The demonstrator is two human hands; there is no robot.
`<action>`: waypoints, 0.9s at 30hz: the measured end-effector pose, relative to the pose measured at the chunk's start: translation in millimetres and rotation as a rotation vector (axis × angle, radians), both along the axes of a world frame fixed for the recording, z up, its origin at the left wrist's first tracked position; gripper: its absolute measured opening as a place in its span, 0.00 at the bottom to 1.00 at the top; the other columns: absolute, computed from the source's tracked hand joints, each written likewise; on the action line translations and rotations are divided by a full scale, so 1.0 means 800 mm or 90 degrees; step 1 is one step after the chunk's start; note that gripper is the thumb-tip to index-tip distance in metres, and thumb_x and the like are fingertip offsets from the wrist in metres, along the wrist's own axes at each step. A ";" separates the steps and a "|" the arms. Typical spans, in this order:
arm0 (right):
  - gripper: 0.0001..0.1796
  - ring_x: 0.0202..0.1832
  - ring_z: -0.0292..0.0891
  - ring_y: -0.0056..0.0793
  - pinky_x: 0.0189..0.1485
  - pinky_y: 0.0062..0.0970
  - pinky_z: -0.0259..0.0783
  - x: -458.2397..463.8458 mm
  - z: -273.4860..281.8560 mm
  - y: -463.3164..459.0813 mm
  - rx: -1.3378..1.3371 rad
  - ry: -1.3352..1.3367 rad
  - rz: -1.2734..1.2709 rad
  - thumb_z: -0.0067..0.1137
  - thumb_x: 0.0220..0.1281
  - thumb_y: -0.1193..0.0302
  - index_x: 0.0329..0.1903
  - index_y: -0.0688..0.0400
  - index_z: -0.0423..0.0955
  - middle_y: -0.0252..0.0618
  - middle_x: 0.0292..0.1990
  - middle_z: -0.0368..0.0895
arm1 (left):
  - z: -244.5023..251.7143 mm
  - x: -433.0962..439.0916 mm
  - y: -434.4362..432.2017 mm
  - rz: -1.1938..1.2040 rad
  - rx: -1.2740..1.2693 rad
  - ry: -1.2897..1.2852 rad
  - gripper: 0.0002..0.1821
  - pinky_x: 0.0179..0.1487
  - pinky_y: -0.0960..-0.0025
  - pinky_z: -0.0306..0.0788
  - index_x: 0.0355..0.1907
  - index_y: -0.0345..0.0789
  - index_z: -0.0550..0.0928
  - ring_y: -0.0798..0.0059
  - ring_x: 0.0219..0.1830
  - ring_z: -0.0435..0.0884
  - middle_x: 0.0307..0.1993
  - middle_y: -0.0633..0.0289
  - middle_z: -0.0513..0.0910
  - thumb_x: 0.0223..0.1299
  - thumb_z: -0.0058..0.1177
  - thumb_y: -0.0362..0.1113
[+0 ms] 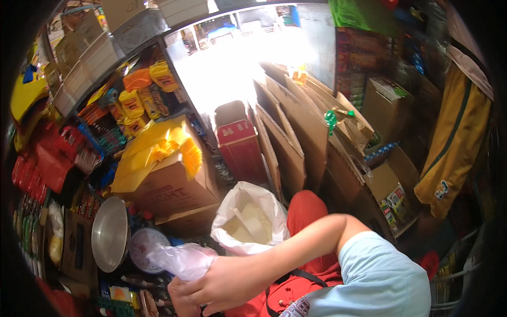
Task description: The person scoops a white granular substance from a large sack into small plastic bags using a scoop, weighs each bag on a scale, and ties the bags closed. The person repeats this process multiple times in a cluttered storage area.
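My right hand (227, 281) reaches across from the right, its fingers closed at the lower end of a thin translucent plastic bag (184, 259). Directly below, partly covered by it, is my left hand (183, 301), close against the bag; its grip is mostly hidden. Behind the bag stand a round dial scale (146, 247) and a shallow metal weighing pan (110, 234), tilted on its side. An open white sack (253, 218) stands in front of me, with pale contents and a whitish scoop-like piece (247, 222) in it.
A cardboard box (178, 190) with yellow plastic on top stands beyond the scale. Flattened cardboard (305, 130) leans beside a red carton (239, 146). Packed shelves (134, 103) line the left. At right are an open box (396, 190) and a hanging yellow garment (451, 138).
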State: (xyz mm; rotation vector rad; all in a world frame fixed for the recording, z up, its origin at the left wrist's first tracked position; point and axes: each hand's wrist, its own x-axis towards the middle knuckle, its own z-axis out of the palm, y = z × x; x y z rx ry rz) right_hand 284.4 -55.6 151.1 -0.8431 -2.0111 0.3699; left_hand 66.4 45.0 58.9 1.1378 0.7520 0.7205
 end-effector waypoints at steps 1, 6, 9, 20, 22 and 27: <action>0.19 0.31 0.79 0.38 0.33 0.35 0.73 -0.003 -0.004 0.004 0.052 -0.165 -0.040 0.59 0.48 0.61 0.31 0.67 0.76 0.47 0.29 0.79 | -0.001 0.000 -0.005 -0.032 -0.008 0.034 0.09 0.49 0.64 0.71 0.38 0.35 0.78 0.67 0.50 0.74 0.47 0.57 0.76 0.57 0.55 0.36; 0.19 0.27 0.79 0.39 0.26 0.35 0.72 0.008 -0.068 0.038 -0.017 -0.418 -0.038 0.56 0.52 0.59 0.27 0.65 0.75 0.44 0.24 0.78 | 0.041 0.021 -0.037 -0.280 0.090 0.254 0.09 0.40 0.64 0.71 0.40 0.35 0.78 0.66 0.42 0.77 0.40 0.57 0.79 0.58 0.50 0.35; 0.20 0.27 0.78 0.37 0.27 0.35 0.72 0.046 -0.081 0.039 -0.180 -0.326 0.043 0.52 0.59 0.58 0.26 0.64 0.74 0.43 0.21 0.77 | 0.080 0.043 -0.044 -0.354 0.483 0.377 0.08 0.36 0.63 0.71 0.37 0.35 0.78 0.63 0.37 0.78 0.36 0.56 0.79 0.57 0.48 0.33; 0.18 0.46 0.71 0.20 0.32 0.21 0.71 -0.039 -0.088 -0.005 -0.575 0.878 1.060 0.39 0.71 0.56 0.42 0.57 0.68 0.37 0.47 0.72 | 0.060 0.097 -0.041 -0.189 0.487 -0.266 0.07 0.47 0.70 0.71 0.30 0.35 0.80 0.71 0.45 0.74 0.43 0.59 0.76 0.48 0.62 0.31; 0.15 0.40 0.72 0.19 0.31 0.20 0.71 -0.023 -0.096 0.017 -0.569 0.779 0.727 0.42 0.69 0.58 0.42 0.58 0.69 0.37 0.43 0.74 | 0.050 0.097 -0.034 -0.226 0.236 -0.341 0.13 0.55 0.66 0.66 0.21 0.39 0.80 0.70 0.50 0.71 0.40 0.61 0.74 0.36 0.73 0.35; 0.16 0.22 0.70 0.17 0.24 0.20 0.63 0.012 -0.112 0.055 -0.193 -0.033 0.205 0.44 0.68 0.63 0.28 0.61 0.72 0.27 0.18 0.73 | 0.030 0.038 -0.012 -0.218 0.459 -0.015 0.10 0.55 0.61 0.64 0.21 0.35 0.80 0.66 0.47 0.71 0.37 0.62 0.72 0.38 0.71 0.30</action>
